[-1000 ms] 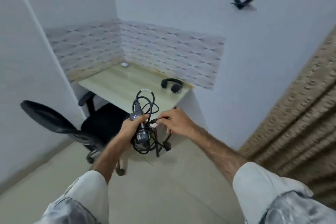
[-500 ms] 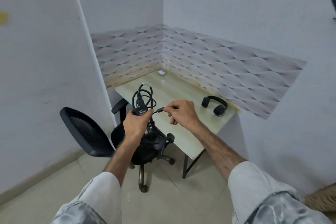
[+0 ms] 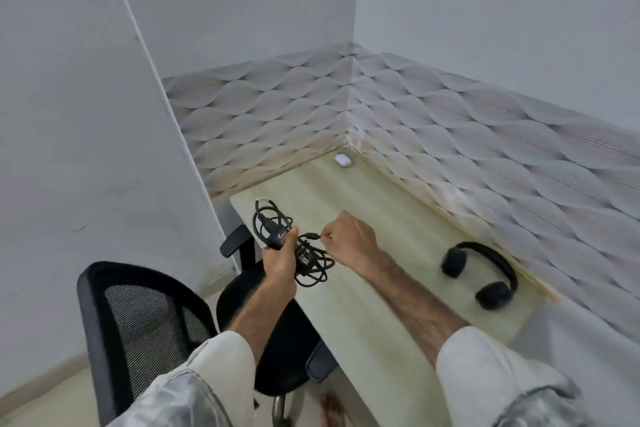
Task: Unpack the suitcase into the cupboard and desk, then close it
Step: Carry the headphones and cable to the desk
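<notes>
**Head view: a bundled charger held over the desk's near corner**

Head camera looks down on both hands at the desk [image 3: 363, 218], a pale wooden top set into a corner of patterned wall.

The left hand [image 3: 280, 255] has its fingers curled tight around a black power adapter [image 3: 282, 236], the thumb pressed across the printed label. The adapter's coiled cable [image 3: 311, 274] spills out on both sides of that grip: loops rise above the fingers toward the wall, and more loops hang below and to the right of the palm.

The right hand [image 3: 349, 244] sits just beside the left, fingers curled in, thumb and forefinger pinching the cable's small plug end [image 3: 313, 236]. The short stretch of cord between the two hands is nearly straight.

Well off to the right of the right hand's fingers, black headphones [image 3: 485, 274] lie flat on the desk. Far beyond the fingertips, in the back corner, sits a small white object [image 3: 343, 160]. Below the left wrist stands a black mesh office chair [image 3: 145, 322].
</notes>
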